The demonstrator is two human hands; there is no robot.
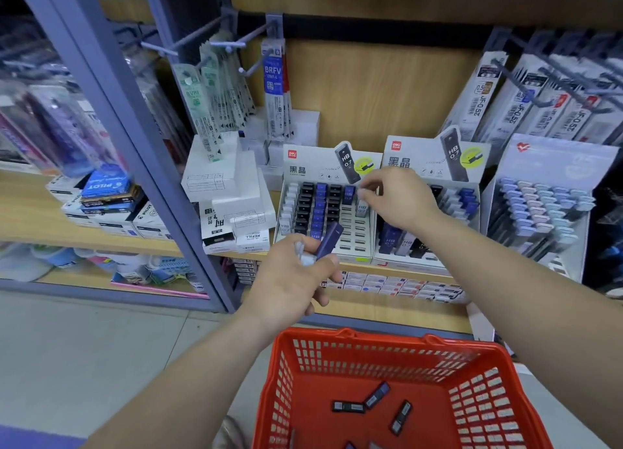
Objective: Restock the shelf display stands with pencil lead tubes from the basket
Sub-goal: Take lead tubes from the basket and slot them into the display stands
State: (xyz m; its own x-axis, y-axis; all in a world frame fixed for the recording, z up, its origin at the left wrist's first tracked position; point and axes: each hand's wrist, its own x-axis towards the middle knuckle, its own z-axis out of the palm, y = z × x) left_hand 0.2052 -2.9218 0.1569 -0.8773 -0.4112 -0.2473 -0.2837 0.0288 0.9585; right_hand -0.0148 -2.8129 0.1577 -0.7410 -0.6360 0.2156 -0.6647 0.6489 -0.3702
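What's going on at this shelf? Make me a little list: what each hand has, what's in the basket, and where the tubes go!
left hand: holds a dark blue lead tube and a white tube
right hand: pinches a pale tube at the left display stand
left display stand: left columns full, right columns mostly empty slots
right display stand: partly hidden by the right arm
red basket: below the hands, a few loose tubes on its bottom

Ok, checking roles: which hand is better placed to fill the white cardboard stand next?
Likely right hand: it pinches a pale grey tube over the white cardboard stand; left hand holds spare tubes.
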